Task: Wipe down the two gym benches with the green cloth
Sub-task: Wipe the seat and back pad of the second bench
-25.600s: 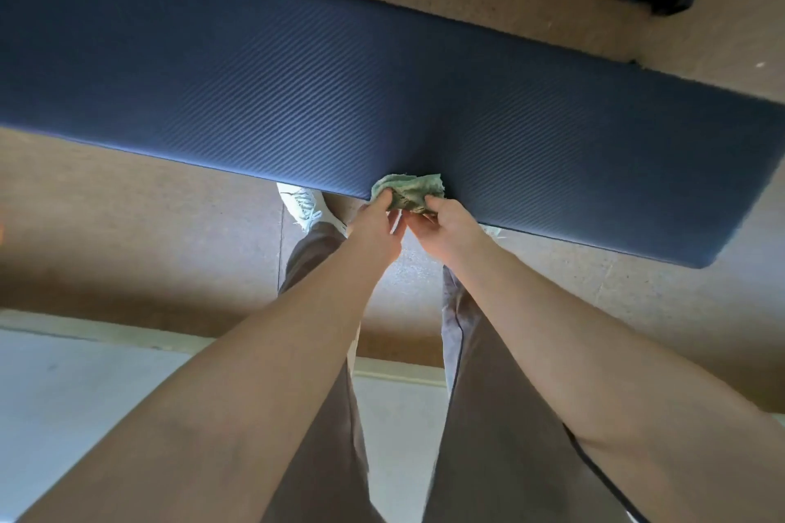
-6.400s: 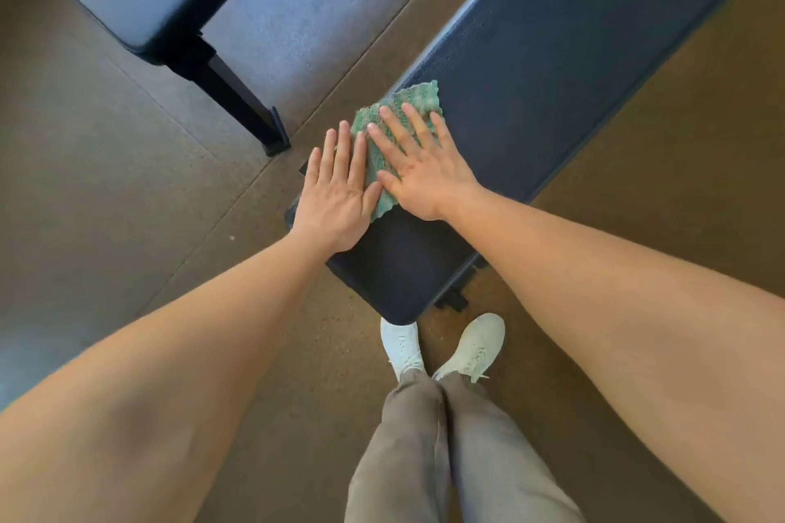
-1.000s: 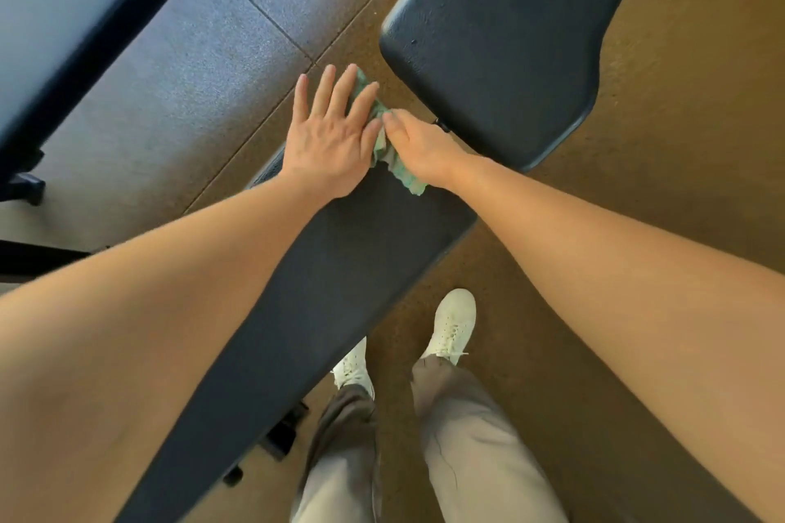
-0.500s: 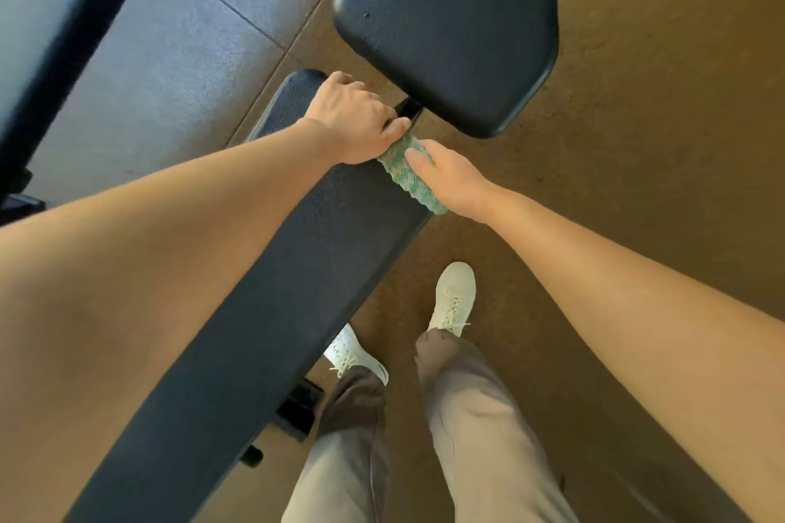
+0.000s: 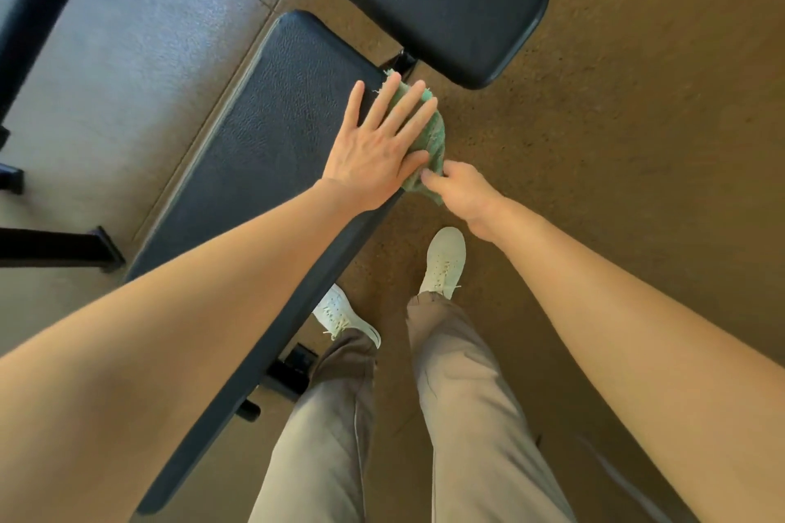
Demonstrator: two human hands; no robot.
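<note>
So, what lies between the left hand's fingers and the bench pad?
The green cloth: the left hand presses it flat on the bench pad, and the right hand pinches its lower corner. Seen in the head view.

Bright, soft light laid a pale sheen on the worktop (image 5: 272, 132) left of the right grip (image 5: 461, 191), the floor (image 5: 637, 140) right of it glowed amber, and wide-angle stretch swelled the forearms (image 5: 170, 331) below.
</note>
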